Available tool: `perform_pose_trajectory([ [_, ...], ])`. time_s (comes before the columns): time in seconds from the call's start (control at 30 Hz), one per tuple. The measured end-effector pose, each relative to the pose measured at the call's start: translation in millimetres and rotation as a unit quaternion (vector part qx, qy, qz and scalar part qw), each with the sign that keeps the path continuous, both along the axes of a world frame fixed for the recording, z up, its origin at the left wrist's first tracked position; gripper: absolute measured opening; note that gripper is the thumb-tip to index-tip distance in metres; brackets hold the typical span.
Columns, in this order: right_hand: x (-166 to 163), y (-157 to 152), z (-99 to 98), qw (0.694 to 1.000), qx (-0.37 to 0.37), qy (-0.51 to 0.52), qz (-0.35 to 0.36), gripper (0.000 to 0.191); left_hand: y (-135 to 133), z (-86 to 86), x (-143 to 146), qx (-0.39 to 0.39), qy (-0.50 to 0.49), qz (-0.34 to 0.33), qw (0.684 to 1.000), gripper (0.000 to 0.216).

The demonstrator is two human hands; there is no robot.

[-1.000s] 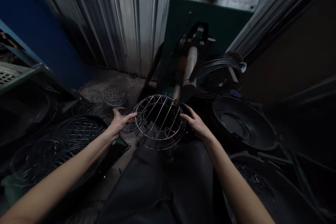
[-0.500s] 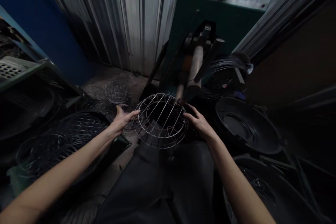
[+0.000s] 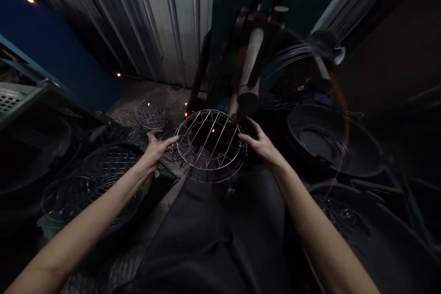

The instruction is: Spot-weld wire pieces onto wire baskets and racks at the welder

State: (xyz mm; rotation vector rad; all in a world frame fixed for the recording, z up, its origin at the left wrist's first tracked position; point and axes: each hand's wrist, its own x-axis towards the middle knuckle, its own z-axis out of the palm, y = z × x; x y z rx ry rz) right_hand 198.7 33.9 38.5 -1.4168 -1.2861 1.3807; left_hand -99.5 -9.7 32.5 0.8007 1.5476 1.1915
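A round wire rack [image 3: 209, 142], with parallel bars across its top and small wire loops below, is held level between my two hands over my dark apron [image 3: 210, 229]. My left hand [image 3: 157, 149] grips its left rim, the thumb laid along the edge and the fingers partly below. On the opposite rim my right hand [image 3: 259, 141] closes with thumb and fingertips. The rack's far right edge meets the tip of a thick metal electrode arm [image 3: 250, 69] on the machine; whether they touch I cannot tell.
Left, a black tub [image 3: 117, 147] holds several wire grids. More wire racks [image 3: 151, 115] lie on the floor beyond. Black basins [image 3: 365, 151] with wire pieces stand at right, near a wire coil [image 3: 285, 62]. Small glowing sparks [image 3: 119, 74] fly about.
Orange sparks have appeared around the rack and to its left, with a blurred streak at right. The view has tipped downward slightly. Both hands keep hold of the rack.
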Motion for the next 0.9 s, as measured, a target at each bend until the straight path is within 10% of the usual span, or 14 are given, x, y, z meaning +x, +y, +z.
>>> perform_pose_trajectory([
  [0.13,0,-3,-0.5,0.998,-0.032,-0.01,-0.046,0.115,-2,0.5,2,0.002,0.011,0.009,1.0,0.07],
  [0.67,2,-4,2.9,0.995,-0.043,-0.087,-0.021,0.119,-4,-29.0,-6,0.018,-0.019,-0.023,0.999,0.075],
  [0.9,-5,-44,-2.1,0.99,-0.115,-0.068,0.043,0.114,-45,3.3,-19,0.026,0.02,0.021,0.999,0.079],
])
